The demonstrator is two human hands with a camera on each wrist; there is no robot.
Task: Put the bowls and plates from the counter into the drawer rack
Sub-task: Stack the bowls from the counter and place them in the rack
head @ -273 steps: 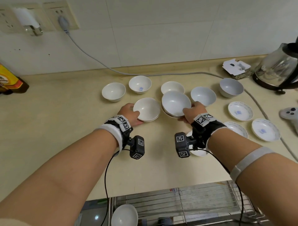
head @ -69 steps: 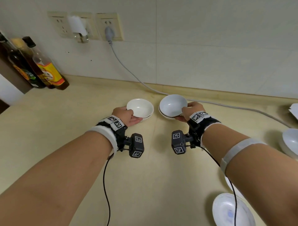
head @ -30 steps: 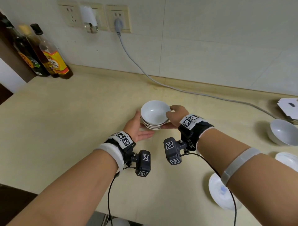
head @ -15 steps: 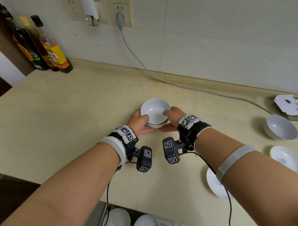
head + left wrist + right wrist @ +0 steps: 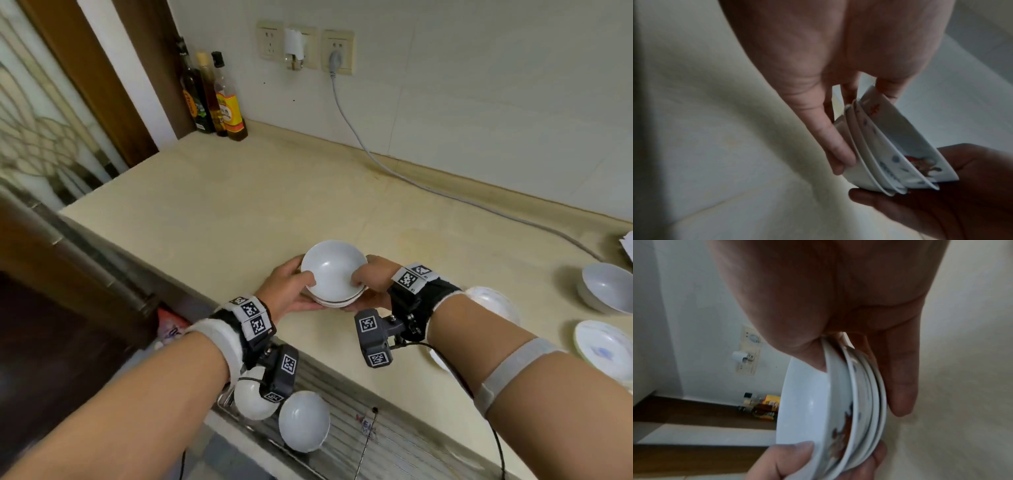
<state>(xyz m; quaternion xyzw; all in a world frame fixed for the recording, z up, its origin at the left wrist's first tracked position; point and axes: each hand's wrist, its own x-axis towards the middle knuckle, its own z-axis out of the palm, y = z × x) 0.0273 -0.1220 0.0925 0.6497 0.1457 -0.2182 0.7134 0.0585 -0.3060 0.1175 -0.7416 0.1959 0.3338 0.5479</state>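
A stack of white bowls [image 5: 334, 274] hangs above the counter's front part, held from both sides. My left hand [image 5: 291, 291] grips its left rim, thumb inside, fingers underneath. My right hand [image 5: 371, 279] grips the right rim the same way. The left wrist view shows the nested stack of bowls [image 5: 890, 152] with printed patterns on their sides. In the right wrist view the stack of bowls [image 5: 838, 415] appears edge-on between my thumb and fingers. Two white bowls [image 5: 303, 419] stand in the drawer rack [image 5: 394, 431] below the counter edge.
One more bowl [image 5: 606, 287] and small plates [image 5: 604, 353] lie on the counter [image 5: 239, 205] at the right. A grey cable [image 5: 376, 161] runs along the back wall from a socket. Bottles [image 5: 219, 99] stand in the far left corner beside a door frame.
The two smaller stacks were joined into one, and both hands have lifted it and carried it toward the counter's front edge. The drawer rack has come further into view.
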